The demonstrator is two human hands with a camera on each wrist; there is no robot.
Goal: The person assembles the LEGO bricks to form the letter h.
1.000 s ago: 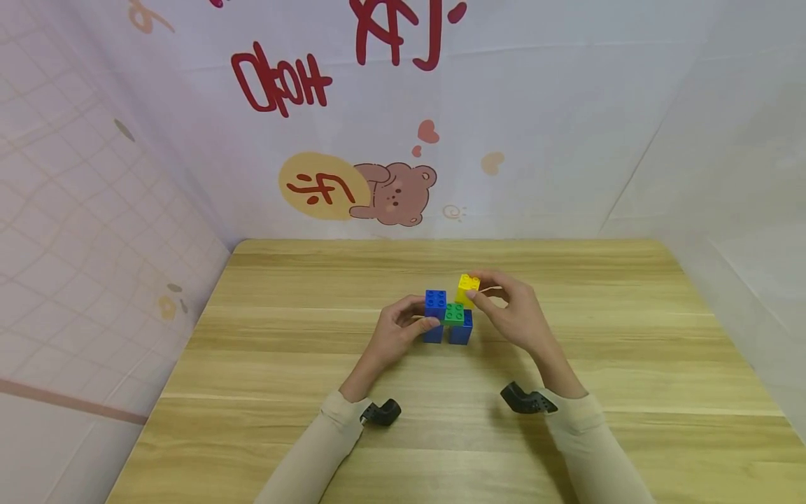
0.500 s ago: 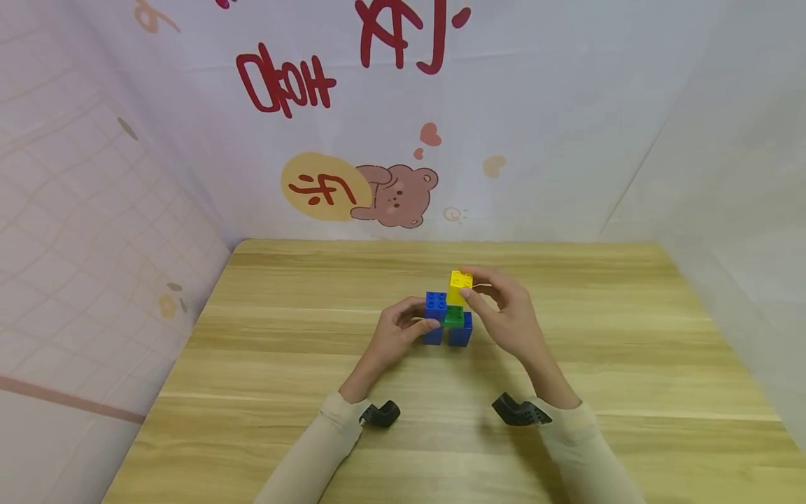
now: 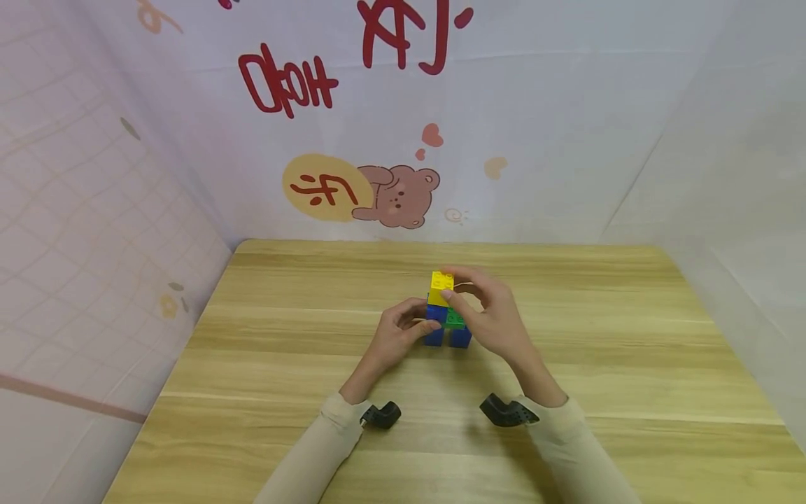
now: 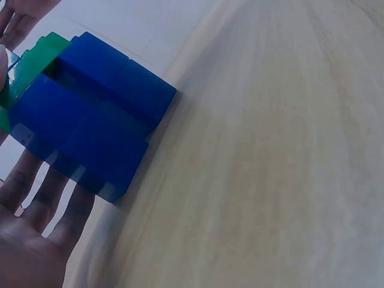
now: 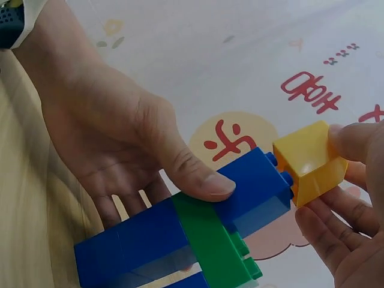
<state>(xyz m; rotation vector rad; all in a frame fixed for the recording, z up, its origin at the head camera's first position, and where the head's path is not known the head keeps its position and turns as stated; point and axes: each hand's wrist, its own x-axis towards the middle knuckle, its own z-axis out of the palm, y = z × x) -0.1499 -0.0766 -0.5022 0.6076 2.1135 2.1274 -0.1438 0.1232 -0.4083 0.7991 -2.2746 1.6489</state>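
Two blue toy-brick columns [image 4: 108, 159] stand on the table, bridged by a green brick [image 5: 207, 237]. On the left end of the green brick sits another blue brick [image 5: 255, 186]. My left hand [image 3: 398, 334] grips this stack from the left, thumb on the near side and fingers behind it. In my right hand [image 3: 497, 316] a yellow brick [image 5: 303, 157] is pinched between thumb and fingers, right over the upper blue brick. Some blue studs still show between the two in the right wrist view, so the yellow brick is not pressed fully down.
The wooden tabletop [image 3: 302, 280] spreads around the stack. Behind it rises a white cloth backdrop [image 3: 554, 105] with a printed bear and red characters. Black wrist devices [image 3: 506, 411] stick out from both cuffs.
My right hand has carried the yellow brick leftward, from above the green brick's right end to over the upper blue brick. The left hand keeps its hold on the stack.
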